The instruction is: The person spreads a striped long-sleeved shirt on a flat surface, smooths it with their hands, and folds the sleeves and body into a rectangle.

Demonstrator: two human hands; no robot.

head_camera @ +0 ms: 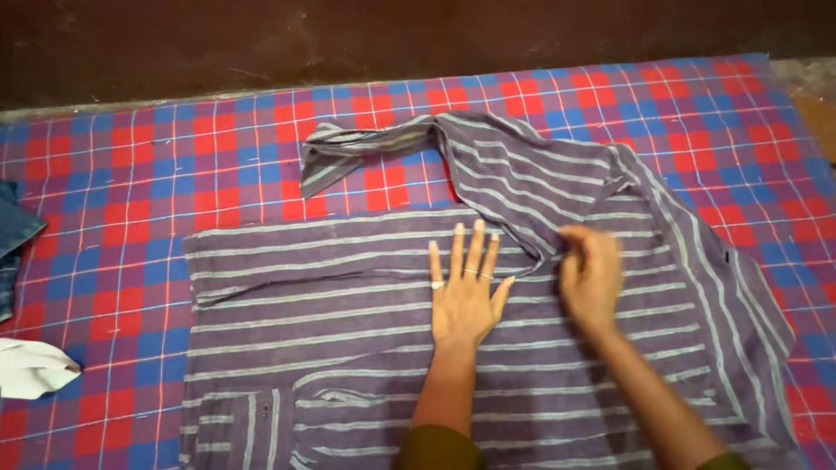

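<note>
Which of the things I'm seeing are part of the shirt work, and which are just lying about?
In use:
- purple striped shirt, spread flat
- its sleeve, stretched out over the cloth
- left hand, flat on the shirt
- right hand, pinching a fold of the shirt

Lying about:
- checked red and blue cloth underneath
- white cloth at the left edge
- blue garment at the left edge

No packages, labels, signs or screens show anywhere in this view; nothing boxed, wrapped or tagged lies in sight; no display or notice stands in the dark strip at the far edge either.
</note>
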